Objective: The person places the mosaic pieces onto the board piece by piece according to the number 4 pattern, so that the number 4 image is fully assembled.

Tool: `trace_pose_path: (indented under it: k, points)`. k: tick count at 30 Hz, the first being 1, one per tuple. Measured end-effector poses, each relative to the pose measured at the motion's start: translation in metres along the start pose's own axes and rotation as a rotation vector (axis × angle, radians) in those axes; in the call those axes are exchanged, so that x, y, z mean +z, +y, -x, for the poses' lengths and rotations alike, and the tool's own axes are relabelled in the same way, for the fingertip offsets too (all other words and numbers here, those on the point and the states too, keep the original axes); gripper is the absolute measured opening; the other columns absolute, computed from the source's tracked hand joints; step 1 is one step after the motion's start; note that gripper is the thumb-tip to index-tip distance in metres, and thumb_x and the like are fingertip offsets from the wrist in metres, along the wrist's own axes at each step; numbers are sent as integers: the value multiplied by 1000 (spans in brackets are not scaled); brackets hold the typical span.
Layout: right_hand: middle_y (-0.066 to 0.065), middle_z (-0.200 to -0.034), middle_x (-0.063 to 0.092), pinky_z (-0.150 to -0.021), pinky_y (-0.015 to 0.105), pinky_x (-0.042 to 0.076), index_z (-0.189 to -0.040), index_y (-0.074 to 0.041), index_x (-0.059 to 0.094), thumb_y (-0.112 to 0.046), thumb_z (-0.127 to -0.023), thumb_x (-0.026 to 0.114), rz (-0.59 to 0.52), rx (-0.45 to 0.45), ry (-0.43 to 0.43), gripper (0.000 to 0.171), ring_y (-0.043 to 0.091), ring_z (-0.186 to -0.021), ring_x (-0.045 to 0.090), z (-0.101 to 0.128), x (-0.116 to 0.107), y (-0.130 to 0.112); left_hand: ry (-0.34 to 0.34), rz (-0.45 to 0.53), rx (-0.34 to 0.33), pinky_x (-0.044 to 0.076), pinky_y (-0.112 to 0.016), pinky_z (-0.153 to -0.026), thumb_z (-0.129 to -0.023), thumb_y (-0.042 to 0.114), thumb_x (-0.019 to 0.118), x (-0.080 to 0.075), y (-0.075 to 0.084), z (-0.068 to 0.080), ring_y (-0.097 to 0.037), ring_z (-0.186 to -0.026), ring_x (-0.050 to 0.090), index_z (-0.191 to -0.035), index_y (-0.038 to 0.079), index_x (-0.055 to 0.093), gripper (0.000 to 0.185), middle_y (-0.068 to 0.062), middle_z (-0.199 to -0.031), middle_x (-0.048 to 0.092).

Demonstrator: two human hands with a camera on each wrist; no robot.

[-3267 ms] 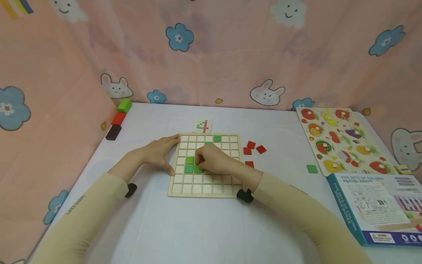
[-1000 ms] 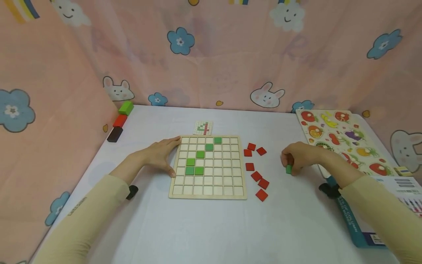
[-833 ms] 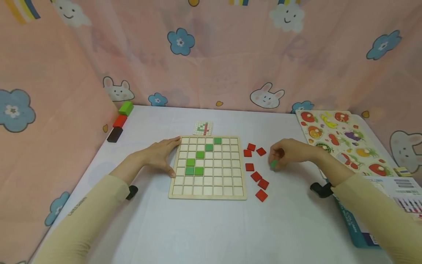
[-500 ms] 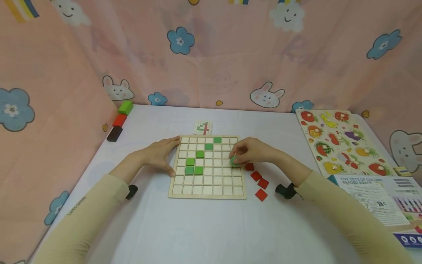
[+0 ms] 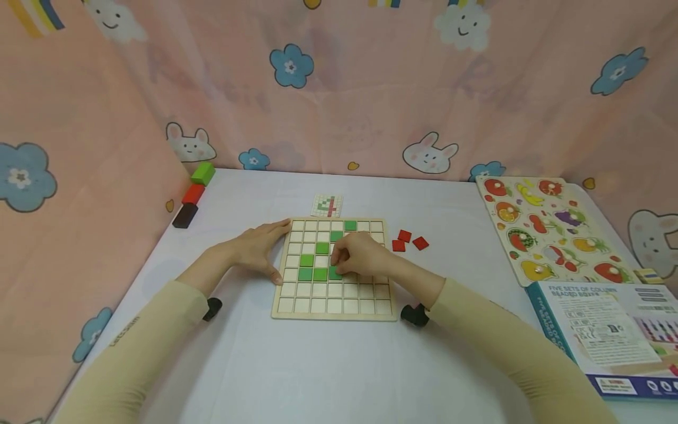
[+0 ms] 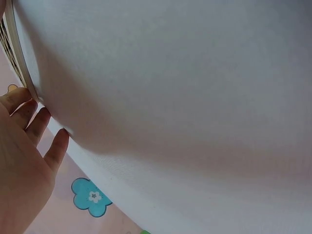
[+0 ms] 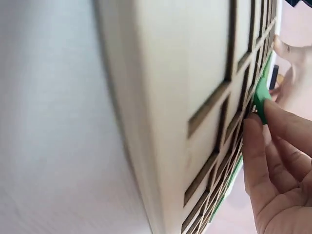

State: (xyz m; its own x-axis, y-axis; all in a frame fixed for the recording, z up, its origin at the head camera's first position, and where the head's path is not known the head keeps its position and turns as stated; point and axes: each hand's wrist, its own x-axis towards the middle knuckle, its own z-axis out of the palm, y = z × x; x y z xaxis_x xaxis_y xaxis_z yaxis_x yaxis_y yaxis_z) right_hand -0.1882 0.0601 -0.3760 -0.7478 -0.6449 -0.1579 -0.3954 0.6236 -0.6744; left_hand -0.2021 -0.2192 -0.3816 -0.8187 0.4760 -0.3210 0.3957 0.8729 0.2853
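Observation:
A wooden grid board (image 5: 333, 311) lies on the white table with several green tiles (image 5: 306, 259) set in its cells. My right hand (image 5: 356, 254) is over the board and pinches a green tile (image 5: 335, 272) at a cell just right of the two lower green tiles; the right wrist view shows that tile (image 7: 262, 100) held at the fingertips (image 7: 254, 146) against the grid (image 7: 195, 97). My left hand (image 5: 259, 247) lies flat with straight fingers against the board's left edge, and it (image 6: 24, 161) appears beside the board edge (image 6: 19, 63) in the left wrist view.
Red tiles (image 5: 408, 240) lie right of the board. A small pattern card (image 5: 326, 205) sits behind it. Green, red and black blocks (image 5: 192, 193) lie at the far left. A fruit puzzle (image 5: 551, 229) and a printed box (image 5: 609, 330) are at the right.
My right hand picked up a green tile from the table at the right, carried it left over the red tiles and now holds it at a board cell. The left hand stayed put.

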Motion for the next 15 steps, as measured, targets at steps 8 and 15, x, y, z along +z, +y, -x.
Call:
trace_pose_path:
  k: [8,15]
  points:
    - [-2,-82,64,-73,22,46,-89,-14,73,-15,-84,78,105,-37,15,7,13,-83,55,2,-1,2,10,-2,4,23,-68,-118,-59,62,86,1,0,1,-40,-153,19,-158,11,20,130,-11,-169,11]
    - [4,-94,68,-74,26,50,-104,-11,73,-12,-88,71,46,-7,48,16,18,-85,60,11,-44,33,14,3,7,23,-70,-117,-60,62,86,1,1,1,-41,-153,19,-158,10,21,129,-11,-169,12]
